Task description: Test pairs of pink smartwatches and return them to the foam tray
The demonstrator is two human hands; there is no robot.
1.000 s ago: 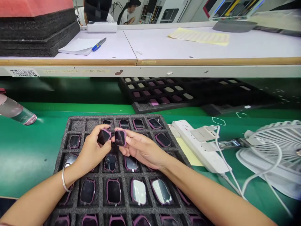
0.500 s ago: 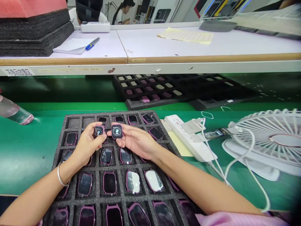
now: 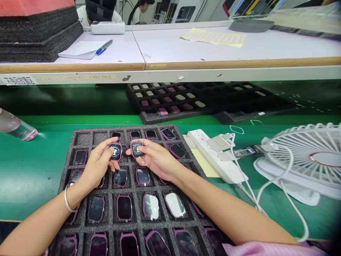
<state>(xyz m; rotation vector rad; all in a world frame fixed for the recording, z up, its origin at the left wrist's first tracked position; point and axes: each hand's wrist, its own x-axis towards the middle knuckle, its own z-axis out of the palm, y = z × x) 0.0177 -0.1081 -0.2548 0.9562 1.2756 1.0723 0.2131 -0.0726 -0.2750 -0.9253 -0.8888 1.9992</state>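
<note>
My left hand (image 3: 97,165) pinches a purple smartwatch body (image 3: 116,151) with a lit screen. My right hand (image 3: 157,160) grips a second purple watch body (image 3: 136,148), its screen also lit. Both are held side by side just above a dark foam tray (image 3: 82,137) on the green mat. The tray's pockets hold several more purple watch bodies with dark or glare-lit screens. A silver bangle circles my left wrist.
A white power strip (image 3: 213,156) with plugs and white cables lies right of the tray, beside a white fan (image 3: 311,160). Another foam tray (image 3: 170,101) sits under the shelf. A clear bottle (image 3: 16,128) lies at the left. People sit beyond the shelf.
The two watch screens went from dark to lit. Both hands shifted slightly while holding the watches, which tilted more toward me.
</note>
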